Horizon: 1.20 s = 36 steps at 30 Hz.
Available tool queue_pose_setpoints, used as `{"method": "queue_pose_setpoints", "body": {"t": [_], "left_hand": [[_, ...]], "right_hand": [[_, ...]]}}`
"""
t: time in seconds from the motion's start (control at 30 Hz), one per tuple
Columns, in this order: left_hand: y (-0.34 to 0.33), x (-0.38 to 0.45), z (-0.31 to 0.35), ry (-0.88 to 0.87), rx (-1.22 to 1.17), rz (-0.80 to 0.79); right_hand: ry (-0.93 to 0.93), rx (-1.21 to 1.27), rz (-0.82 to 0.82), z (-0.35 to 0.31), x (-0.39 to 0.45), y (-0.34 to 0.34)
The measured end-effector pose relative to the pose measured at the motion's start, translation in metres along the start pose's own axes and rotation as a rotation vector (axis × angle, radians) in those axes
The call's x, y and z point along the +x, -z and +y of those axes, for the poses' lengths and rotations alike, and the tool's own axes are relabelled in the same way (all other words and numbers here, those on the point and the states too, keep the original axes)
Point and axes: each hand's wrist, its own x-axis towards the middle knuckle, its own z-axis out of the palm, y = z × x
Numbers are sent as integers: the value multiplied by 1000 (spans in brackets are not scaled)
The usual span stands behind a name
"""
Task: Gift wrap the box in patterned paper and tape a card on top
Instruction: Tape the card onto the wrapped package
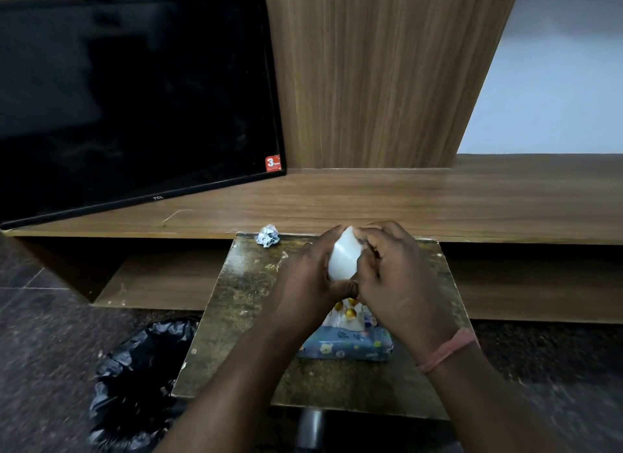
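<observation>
A box wrapped in blue patterned paper (350,346) lies on the small worn table (242,317). A card with gold balloons (349,316) lies on top of it, partly hidden by my hands. Above the box both hands hold a white roll of tape (342,258). My left hand (310,284) grips the roll from the left, thumb under it. My right hand (387,277) has its fingers curled against the roll's right edge.
A crumpled scrap of paper (268,235) sits at the table's far edge. A black bin bag (138,381) lines a bin on the floor at the left. A dark TV (135,98) leans on the long wooden shelf (438,199) behind.
</observation>
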Motion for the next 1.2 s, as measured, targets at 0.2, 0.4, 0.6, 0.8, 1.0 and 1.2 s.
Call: {"method": "queue_pose_setpoints", "body": {"t": [0.2,0.4,0.6,0.8,1.0,1.2], "left_hand": [[-2,-4,4,26,3,-17],[0,-5,6,38,19,-23],[-1,-5,3,32,44,-17],[0,-4,4,51,-14,7],[6,1,0,78,-28,-27],[14,3,-3,193,-51,-110]], "right_hand": [[-95,94,156,6,4,1],[-228,238,143,9,6,5],[-140,-3,91,5,8,-3],[-127,-39,-33,4,8,-3],[-4,75,-149,10,9,4],[-19,192,-157,7,8,9]]}}
